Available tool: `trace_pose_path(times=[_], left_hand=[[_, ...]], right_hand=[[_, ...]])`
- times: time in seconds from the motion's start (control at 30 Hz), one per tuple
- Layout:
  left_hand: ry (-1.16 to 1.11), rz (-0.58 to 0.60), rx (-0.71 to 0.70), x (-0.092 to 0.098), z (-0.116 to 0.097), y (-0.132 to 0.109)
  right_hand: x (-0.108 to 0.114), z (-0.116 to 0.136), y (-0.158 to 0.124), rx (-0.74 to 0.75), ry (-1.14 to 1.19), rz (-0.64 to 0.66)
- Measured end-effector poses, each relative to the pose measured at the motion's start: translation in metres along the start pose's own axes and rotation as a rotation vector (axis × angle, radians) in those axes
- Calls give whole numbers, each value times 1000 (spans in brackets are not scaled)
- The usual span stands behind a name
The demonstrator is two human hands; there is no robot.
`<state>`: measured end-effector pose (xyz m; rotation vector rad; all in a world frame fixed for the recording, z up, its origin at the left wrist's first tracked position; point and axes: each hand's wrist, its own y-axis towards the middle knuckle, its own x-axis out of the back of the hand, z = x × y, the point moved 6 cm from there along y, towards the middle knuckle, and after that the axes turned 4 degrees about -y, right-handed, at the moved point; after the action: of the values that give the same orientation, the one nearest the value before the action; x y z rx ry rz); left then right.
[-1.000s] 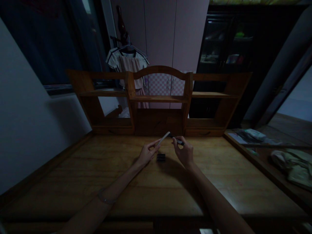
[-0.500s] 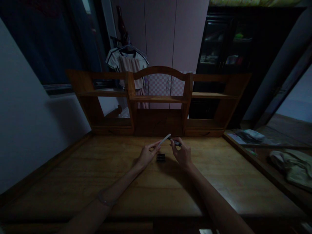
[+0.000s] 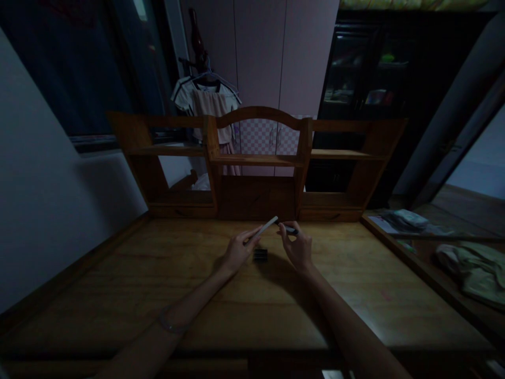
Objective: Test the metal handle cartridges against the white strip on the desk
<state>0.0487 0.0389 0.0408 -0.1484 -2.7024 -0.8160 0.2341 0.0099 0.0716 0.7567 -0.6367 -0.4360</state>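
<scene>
Over the wooden desk, my left hand (image 3: 238, 249) is closed on a thin, flat, pale bar (image 3: 268, 225), tilted up to the right. My right hand (image 3: 296, 246) pinches a slim, dark pen-like tool (image 3: 291, 230) with a lighter stripe. The tool's dark tip is at the pale bar's upper end; whether they touch I cannot tell. Below and between my hands, a small black slotted block (image 3: 260, 255) lies on the desk. Dim light hides the finer details of each piece.
A wooden shelf unit (image 3: 256, 160) with small drawers stands along the desk's (image 3: 189, 310) back edge. To the right, beyond a raised wooden edge, lie a plastic-wrapped packet (image 3: 410, 218) and crumpled cloth (image 3: 479, 273). A wall borders the left side.
My right hand has shifted slightly to the right with the dark tool. The pale bar has moved a little to the right. The black block has stayed in place.
</scene>
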Motion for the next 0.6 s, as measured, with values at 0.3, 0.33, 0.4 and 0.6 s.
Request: trace_pose_path(times=[0.3,0.33,0.4,0.6], left_hand=[[-57,-37,0,3,-8,0],[-64,-34,10,2,-7,0],[-81,-35,33,2,-3,1],[-120,-20,49,1,7,4]], right_hand=[[3,2,0,-2,-4,-27],[4,2,0,-1,-5,-31],[5,1,0,2,-10,-40],[4,3,0,40,6,-41]])
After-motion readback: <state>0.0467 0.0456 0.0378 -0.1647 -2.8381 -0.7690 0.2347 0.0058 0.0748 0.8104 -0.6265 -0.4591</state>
